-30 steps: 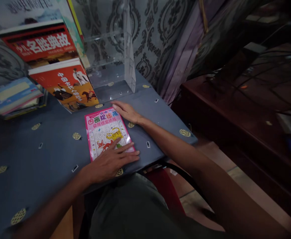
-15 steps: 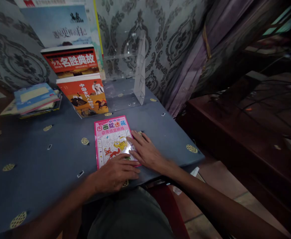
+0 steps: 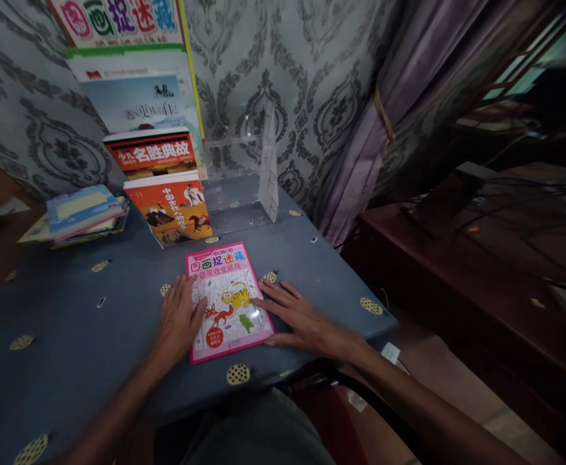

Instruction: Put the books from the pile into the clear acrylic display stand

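Note:
A pink-bordered picture book (image 3: 232, 300) with cartoon animals on its cover lies flat on the blue patterned tabletop (image 3: 312, 284). My left hand (image 3: 179, 316) rests along the book's left edge, fingers stretched forward and the thumb reaching onto the cover. On the opposite side, my right hand (image 3: 297, 316) lies with its fingers spread, some of them touching the right edge of the cover. Neither hand is closed around the book.
Behind the book stands a clear display rack (image 3: 268, 168), its left side filled with upright books such as an orange one (image 3: 173, 210). A stack of books (image 3: 86, 213) lies at the left. To the right is a dark red cabinet (image 3: 408, 258) with cables.
My left hand has moved from the book's lower edge to its left side, uncovering the lower cover. My right hand has shifted slightly outward to the right edge. The view has tilted upward.

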